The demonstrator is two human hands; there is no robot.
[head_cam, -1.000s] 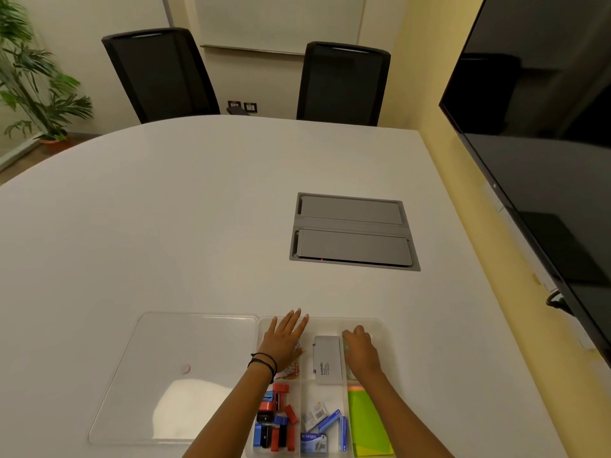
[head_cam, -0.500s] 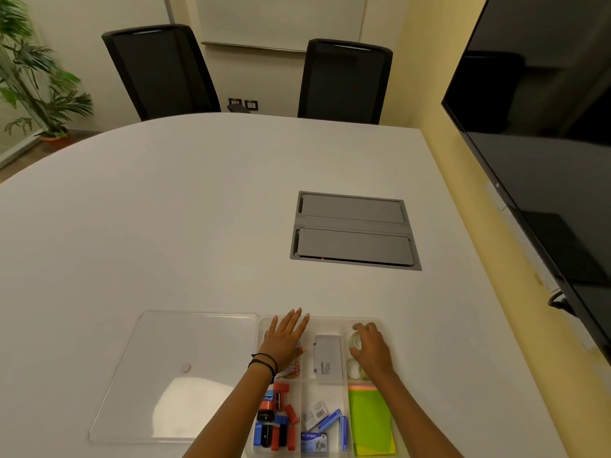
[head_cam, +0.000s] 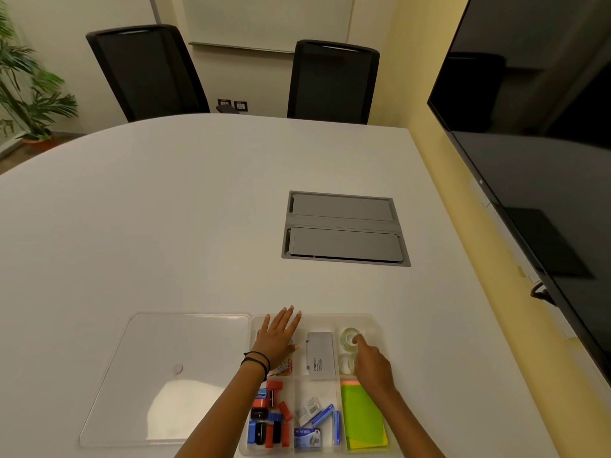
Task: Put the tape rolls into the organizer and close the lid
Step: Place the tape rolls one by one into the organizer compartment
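Observation:
The clear plastic organizer (head_cam: 378, 320) sits at the near edge of the white table, its clear lid (head_cam: 165, 375) swung flat to the left. Clear tape rolls (head_cam: 347, 333) lie in its far right compartment, another roll (head_cam: 345, 363) just nearer. My right hand (head_cam: 372, 365) hovers over that compartment with the index finger touching the far roll and nothing gripped. Flat and spread, my left hand (head_cam: 276, 337) rests on the far left compartment, covering its contents.
Other compartments hold a grey stapler box (head_cam: 319, 355), red, blue and black small items (head_cam: 267, 418), staple packs (head_cam: 312, 421) and green sticky notes (head_cam: 362, 414). A grey cable hatch (head_cam: 344, 229) is set in the table farther back. A dark screen (head_cam: 545, 160) hangs on the right.
My right hand shifted right and drew back toward me, uncovering the tape rolls in the far right compartment. The left hand stayed in place.

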